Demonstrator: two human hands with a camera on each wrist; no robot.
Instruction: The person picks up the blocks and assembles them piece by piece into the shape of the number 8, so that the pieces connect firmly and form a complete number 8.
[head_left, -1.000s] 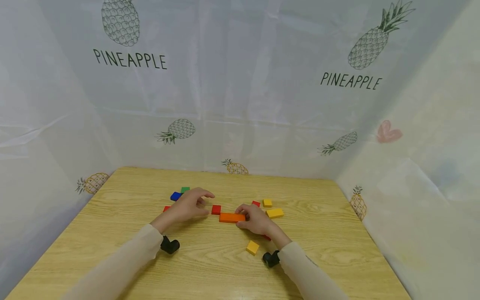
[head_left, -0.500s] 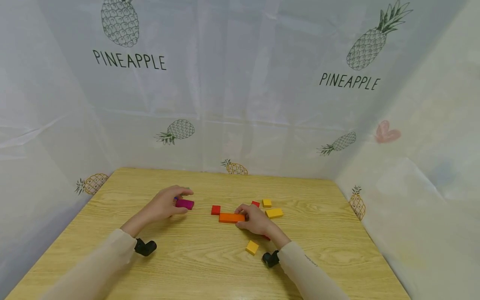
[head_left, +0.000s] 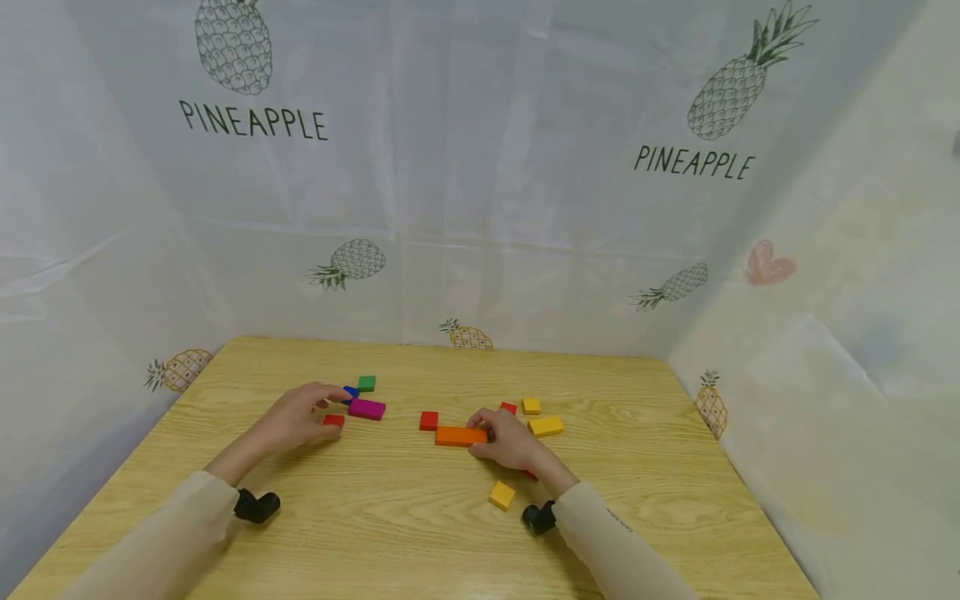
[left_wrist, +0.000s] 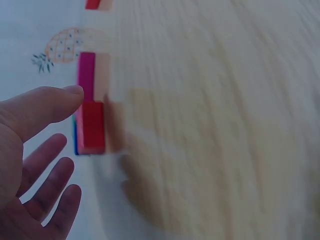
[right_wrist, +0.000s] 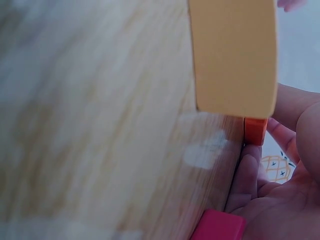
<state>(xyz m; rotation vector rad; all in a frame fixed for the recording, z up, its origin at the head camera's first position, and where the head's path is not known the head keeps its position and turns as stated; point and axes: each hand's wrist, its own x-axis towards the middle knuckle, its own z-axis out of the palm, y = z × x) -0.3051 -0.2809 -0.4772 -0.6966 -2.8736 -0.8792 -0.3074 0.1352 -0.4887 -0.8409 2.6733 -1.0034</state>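
My right hand (head_left: pixel 508 440) grips the right end of a long orange block (head_left: pixel 460 436), thumb in front and fingers behind, on the wooden table. A small red block (head_left: pixel 429 421) lies just behind the orange block's left end. My left hand (head_left: pixel 292 417) is at the left with thumb and fingers spread, holding nothing. Just off its fingertips lies another red block (head_left: pixel 333 421); in the left wrist view the thumb (left_wrist: pixel 55 106) points at that red block (left_wrist: pixel 93 127). A magenta block (head_left: pixel 367 409) and a partly covered blue block (head_left: pixel 350 394) lie beyond the fingers.
A green block (head_left: pixel 367 383) sits behind the blue one. Right of my right hand are a yellow block (head_left: pixel 546 426), a small yellow block (head_left: pixel 531 406) and a red block (head_left: pixel 509 408). Another yellow block (head_left: pixel 502 496) lies nearer me. A pineapple-print curtain (head_left: pixel 480 208) surrounds the table.
My left hand has moved left and toward me, from beside the middle red block to the red block at the left, uncovering the magenta block. My right hand stays on the orange block.
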